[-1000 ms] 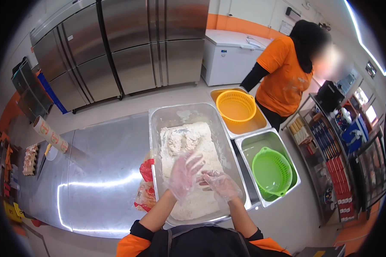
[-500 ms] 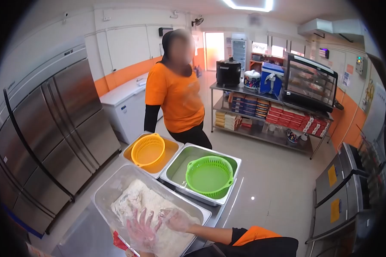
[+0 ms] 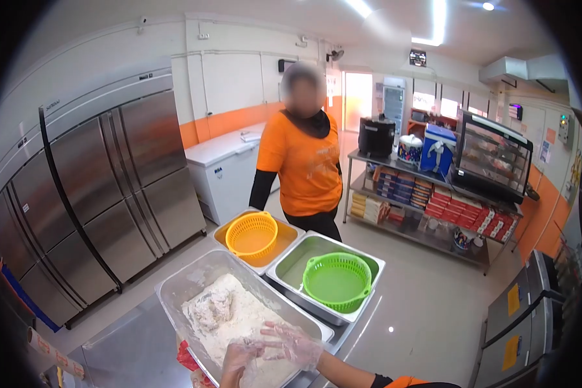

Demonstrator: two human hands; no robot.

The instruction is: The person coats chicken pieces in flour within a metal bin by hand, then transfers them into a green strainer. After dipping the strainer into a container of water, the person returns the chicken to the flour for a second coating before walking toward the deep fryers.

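Note:
A deep metal pan (image 3: 181, 271) holds loose white flour (image 3: 249, 304), with a heaped flour-coated clump (image 3: 212, 309) at its far left. Both my hands are in clear plastic gloves over the near right part of the pan. My left hand (image 3: 242, 355) comes up from the bottom edge, its fingers pointing right, close to the other hand. My right hand (image 3: 296, 343) reaches in from the right with fingers spread toward the left. Neither hand shows anything held. Whether the hands touch each other is hard to see.
Beyond the flour pan stand a pan with a yellow basket (image 3: 252, 234) and a pan with a green basket (image 3: 336, 281) in liquid. A person in an orange shirt (image 3: 307, 168) stands behind them. Steel refrigerators (image 3: 97, 194) line the left; a loaded shelf table (image 3: 401, 168) stands at the back.
My left hand has lifted from the flour, turned and drawn in beside the right hand. My right hand's fingers have spread. The view has shifted, and the person's head has turned.

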